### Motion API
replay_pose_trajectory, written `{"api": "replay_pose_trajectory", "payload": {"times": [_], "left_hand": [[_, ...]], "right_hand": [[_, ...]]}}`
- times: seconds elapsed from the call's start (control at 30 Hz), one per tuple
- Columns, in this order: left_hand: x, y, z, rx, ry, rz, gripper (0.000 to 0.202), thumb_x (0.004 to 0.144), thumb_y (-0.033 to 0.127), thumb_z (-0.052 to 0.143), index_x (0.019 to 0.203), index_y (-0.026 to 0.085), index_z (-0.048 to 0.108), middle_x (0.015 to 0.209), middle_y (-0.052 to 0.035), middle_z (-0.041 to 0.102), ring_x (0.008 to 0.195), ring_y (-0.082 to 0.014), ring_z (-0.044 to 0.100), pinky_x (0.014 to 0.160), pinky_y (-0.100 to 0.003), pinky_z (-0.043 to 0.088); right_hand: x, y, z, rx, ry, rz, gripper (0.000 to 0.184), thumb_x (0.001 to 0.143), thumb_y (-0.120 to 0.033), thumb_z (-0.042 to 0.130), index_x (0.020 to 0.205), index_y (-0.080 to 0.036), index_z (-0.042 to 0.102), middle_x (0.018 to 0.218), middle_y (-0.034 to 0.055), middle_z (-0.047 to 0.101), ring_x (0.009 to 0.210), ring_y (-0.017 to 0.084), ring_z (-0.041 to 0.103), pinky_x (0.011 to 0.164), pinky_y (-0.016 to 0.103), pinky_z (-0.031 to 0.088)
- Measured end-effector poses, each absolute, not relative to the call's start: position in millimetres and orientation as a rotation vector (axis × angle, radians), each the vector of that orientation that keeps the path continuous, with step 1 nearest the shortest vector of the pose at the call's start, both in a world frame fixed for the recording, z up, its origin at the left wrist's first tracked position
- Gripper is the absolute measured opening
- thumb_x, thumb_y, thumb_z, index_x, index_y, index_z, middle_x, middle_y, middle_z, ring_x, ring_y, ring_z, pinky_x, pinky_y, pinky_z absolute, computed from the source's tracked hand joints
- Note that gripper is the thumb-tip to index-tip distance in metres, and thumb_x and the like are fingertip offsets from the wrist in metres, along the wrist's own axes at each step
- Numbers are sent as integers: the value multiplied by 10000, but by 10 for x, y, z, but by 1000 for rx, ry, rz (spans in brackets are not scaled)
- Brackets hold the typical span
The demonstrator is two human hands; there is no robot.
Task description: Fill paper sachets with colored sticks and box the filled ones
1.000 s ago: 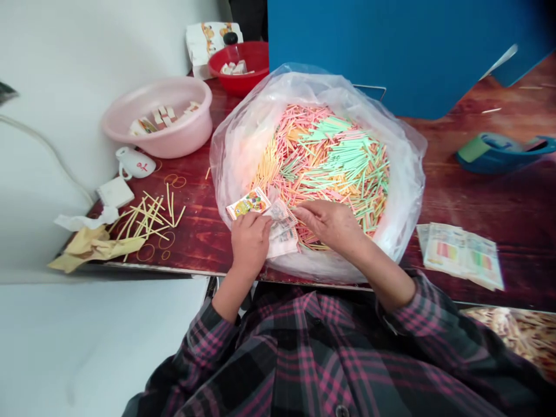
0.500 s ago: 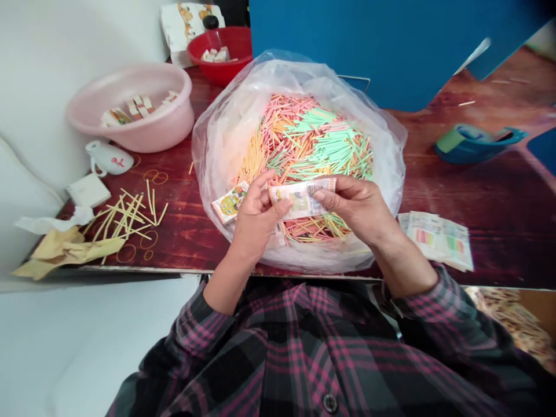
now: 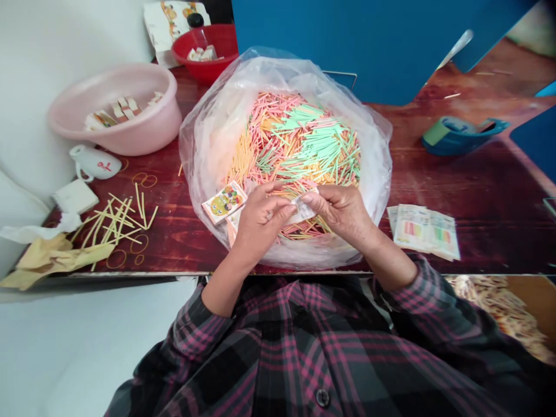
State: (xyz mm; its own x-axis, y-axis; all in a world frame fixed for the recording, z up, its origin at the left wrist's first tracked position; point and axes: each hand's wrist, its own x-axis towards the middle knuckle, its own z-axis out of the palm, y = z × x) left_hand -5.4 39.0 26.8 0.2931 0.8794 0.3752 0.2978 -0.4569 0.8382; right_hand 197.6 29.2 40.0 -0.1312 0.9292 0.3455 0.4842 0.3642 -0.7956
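Note:
My left hand [image 3: 259, 219] and my right hand [image 3: 341, 211] meet over the near rim of a big clear plastic bag [image 3: 208, 145] full of pink, green and yellow sticks [image 3: 299, 133]. Both hands pinch one small printed paper packet [image 3: 300, 209], which is folded or crumpled between the fingertips and mostly hidden. Another packet with a cartoon print [image 3: 224, 201] rests on the bag's left rim beside my left hand.
A pink basin [image 3: 130, 130] and a red bowl [image 3: 212, 63] holding small packets stand at the back left. Loose yellow sticks [image 3: 115, 223], a white cup [image 3: 93, 163] and crumpled paper [image 3: 47, 255] lie left. A stack of flat packets [image 3: 423, 231] and a blue tape dispenser [image 3: 460, 134] are right.
The packet was picked up from the bag's rim, held out flat between both hands, and is now bunched small between the fingertips. The view has shifted slightly left.

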Motion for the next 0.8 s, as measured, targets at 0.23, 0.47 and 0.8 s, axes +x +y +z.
{"api": "replay_pose_trajectory", "payload": {"times": [0.23, 0.47, 0.8], "left_hand": [[-182, 329, 146, 1616, 1229, 1260, 158, 930, 343, 666, 860, 215, 726, 849, -1, 693, 855, -161, 650, 872, -304, 515], [-179, 305, -121, 1309, 1261, 1306, 195, 860, 374, 730, 977, 218, 744, 866, 3, 703, 819, -154, 640, 807, -279, 514], [-162, 305, -156, 1316, 1250, 1261, 138, 850, 343, 726, 908, 217, 725, 831, -13, 710, 866, -183, 668, 788, -290, 528]], "right_hand": [[2380, 81, 272, -1709, -2217, 234, 293, 947, -403, 654, 1062, -148, 740, 1059, 138, 752, 963, 267, 683, 808, 349, 485], [2120, 50, 302, -2083, -2550, -2, 294, 966, -299, 578, 1152, -101, 689, 1174, 192, 710, 1101, 349, 663, 855, 404, 441], [2117, 127, 333, -2033, -2698, -66, 298, 992, -300, 530, 1132, -98, 699, 1162, 188, 705, 1129, 365, 659, 882, 422, 414]]}}
